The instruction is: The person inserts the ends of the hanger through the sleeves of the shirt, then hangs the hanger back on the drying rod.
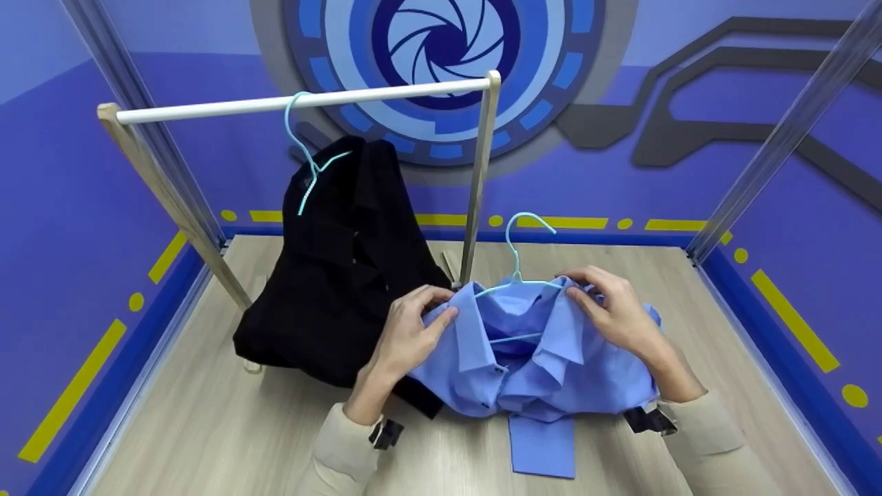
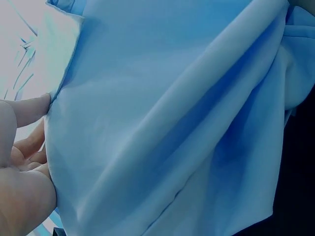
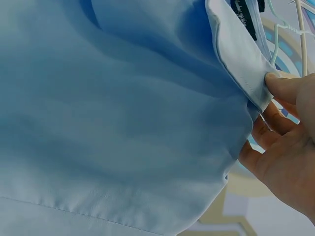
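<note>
A light blue collared shirt (image 1: 462, 351) is held up by both hands, with a pale teal hanger (image 1: 517, 265) inside its neck and the hook standing above the collar. My left hand (image 1: 412, 331) pinches the shirt at the collar's left side, thumb in front. On the other side of the collar, my right hand (image 1: 613, 306) pinches the cloth between thumb and fingers. The right wrist view shows that thumb on the collar (image 3: 241, 59), near a dark label (image 3: 244, 18). In the left wrist view, the shirt's folds (image 2: 147, 123) fill most of the picture.
A rack with a white rail (image 1: 207, 109) and wooden posts stands at the left. From it hangs a black garment (image 1: 324, 275) on another teal hanger (image 1: 293, 131), close beside my left hand. The wooden tabletop (image 1: 207, 420) lies below, with blue patterned walls (image 1: 586, 186) around.
</note>
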`<state>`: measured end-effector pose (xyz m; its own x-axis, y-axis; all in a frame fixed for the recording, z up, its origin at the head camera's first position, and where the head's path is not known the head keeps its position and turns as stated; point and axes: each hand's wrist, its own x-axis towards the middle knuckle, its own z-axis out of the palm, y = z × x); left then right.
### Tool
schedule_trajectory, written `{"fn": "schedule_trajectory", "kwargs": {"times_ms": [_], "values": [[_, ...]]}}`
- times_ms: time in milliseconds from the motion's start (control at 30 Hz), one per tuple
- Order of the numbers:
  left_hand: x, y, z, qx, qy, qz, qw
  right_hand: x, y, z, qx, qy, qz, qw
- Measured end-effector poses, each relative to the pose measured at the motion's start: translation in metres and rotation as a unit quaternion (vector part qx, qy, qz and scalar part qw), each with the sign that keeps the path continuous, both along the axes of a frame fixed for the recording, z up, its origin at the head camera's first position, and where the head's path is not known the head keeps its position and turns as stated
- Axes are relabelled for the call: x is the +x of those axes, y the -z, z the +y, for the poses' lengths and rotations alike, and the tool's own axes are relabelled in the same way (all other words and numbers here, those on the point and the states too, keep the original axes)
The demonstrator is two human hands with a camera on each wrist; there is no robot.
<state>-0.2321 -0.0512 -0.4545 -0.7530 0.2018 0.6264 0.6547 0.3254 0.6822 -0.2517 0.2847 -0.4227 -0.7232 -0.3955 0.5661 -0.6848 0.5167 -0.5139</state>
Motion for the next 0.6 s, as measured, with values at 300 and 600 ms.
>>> {"fn": "schedule_trajectory", "kwargs": {"times_ms": [300,600], "values": [[0.0008,-0.0014,-0.0031,0.01,-0.005,-0.012,0.9999,0.003,-0.0001,0.0011,0.005,0.0,-0.001,1.0],[0.0031,-0.002,-0.0102,-0.002,-0.004,-0.034,0.9994,0.0038,0.0008,-0.0001,0.012,-0.002,0.024,0.9996]]}}
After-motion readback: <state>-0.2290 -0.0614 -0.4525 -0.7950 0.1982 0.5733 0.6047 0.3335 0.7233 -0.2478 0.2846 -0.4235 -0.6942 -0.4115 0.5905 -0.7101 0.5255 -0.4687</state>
